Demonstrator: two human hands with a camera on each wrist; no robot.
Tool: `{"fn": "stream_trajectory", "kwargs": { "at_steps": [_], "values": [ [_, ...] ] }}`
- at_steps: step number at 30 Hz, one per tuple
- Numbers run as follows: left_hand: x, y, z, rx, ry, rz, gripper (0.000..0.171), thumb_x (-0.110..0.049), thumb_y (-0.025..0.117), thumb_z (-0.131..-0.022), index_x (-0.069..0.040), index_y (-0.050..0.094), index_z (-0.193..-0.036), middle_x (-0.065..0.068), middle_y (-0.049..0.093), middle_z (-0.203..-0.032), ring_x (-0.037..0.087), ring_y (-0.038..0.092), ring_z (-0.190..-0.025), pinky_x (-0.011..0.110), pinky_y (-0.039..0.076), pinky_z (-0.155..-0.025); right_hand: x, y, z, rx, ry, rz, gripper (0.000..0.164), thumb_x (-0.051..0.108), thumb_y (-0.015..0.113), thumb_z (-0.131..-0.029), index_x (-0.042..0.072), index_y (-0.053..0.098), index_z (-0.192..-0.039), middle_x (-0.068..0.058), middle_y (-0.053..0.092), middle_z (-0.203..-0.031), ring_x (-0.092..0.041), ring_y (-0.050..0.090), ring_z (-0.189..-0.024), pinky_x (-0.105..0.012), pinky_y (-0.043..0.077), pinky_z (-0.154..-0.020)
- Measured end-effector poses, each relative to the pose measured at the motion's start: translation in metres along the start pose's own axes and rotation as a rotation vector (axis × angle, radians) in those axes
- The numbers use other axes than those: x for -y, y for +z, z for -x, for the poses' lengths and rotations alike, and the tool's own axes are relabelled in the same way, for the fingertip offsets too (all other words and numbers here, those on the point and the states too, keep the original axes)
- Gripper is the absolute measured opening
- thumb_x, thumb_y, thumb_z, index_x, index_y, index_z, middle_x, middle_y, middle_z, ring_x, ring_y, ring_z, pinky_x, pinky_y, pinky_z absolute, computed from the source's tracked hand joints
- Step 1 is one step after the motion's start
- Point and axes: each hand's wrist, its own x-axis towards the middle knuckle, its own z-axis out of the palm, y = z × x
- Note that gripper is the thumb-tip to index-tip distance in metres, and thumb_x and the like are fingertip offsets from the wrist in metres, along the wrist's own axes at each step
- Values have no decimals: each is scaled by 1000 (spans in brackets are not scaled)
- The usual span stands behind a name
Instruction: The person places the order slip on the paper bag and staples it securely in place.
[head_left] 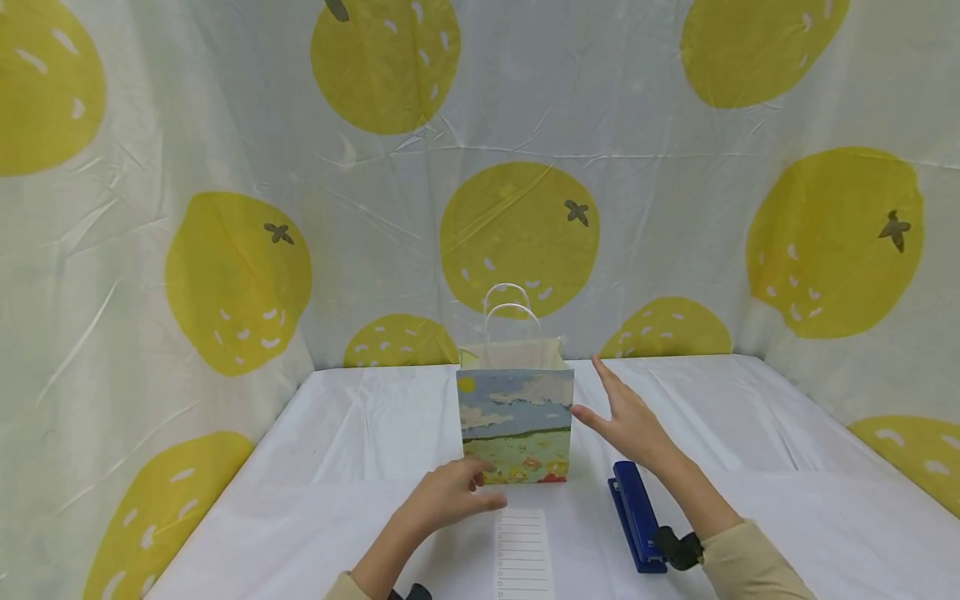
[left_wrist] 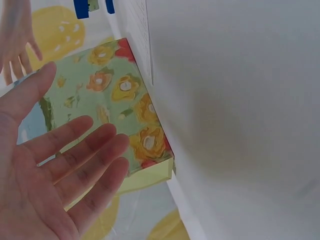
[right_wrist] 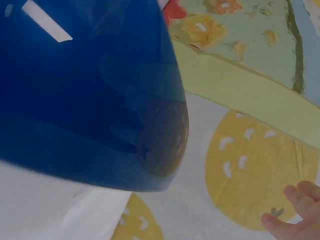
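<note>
The small paper gift bag with painted flowers (head_left: 516, 425) stands upright on the white worktop (head_left: 750, 467), between your open, empty left hand (head_left: 447, 496) and right hand (head_left: 628, 421). An uneven grip could topple it.

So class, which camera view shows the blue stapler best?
The head view: the whole blue stapler lies on the table, right of the gift bag, below the right hand. The right wrist view shows only a blurred close-up of one end; the left wrist view catches a blue sliver at the top edge.
</note>
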Motion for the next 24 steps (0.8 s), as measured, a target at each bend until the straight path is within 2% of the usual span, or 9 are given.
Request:
{"fn": "stream_trajectory", "kwargs": {
  "at_steps": [13, 17, 24],
  "values": [
    [-5, 7, -4, 13, 24, -39, 51, -41, 69, -76, -10, 61, -115, 5, 65, -95, 10, 57, -77, 26, 43, -60, 6, 5, -5, 5, -11, -40, 84, 49, 53, -86, 12, 10, -147, -19, 20, -149, -43, 27, -132, -64, 28, -97],
    [-6, 9, -4, 21, 13, -39, 51, -40, 70, -75, -11, 61, -116, 5, 65, -98, 11, 58, -78, 26, 44, -61, 8, 6, -6, 7, -10, -47, 84, 50, 54, -86, 11, 11, -147, -19, 21, -149, -43, 27, -132, -64, 28, -97],
    [-8, 13, -7, 56, -23, -64, 51, -39, 72, -73, -14, 61, -116, 4, 66, -103, 14, 61, -84, 35, 47, -67, 12, 7, -8, 15, -5, -59, 85, 50, 53, -86, 11, 10, -147, -20, 20, -149, -43, 26, -132, -64, 29, -97]
  ]
}}
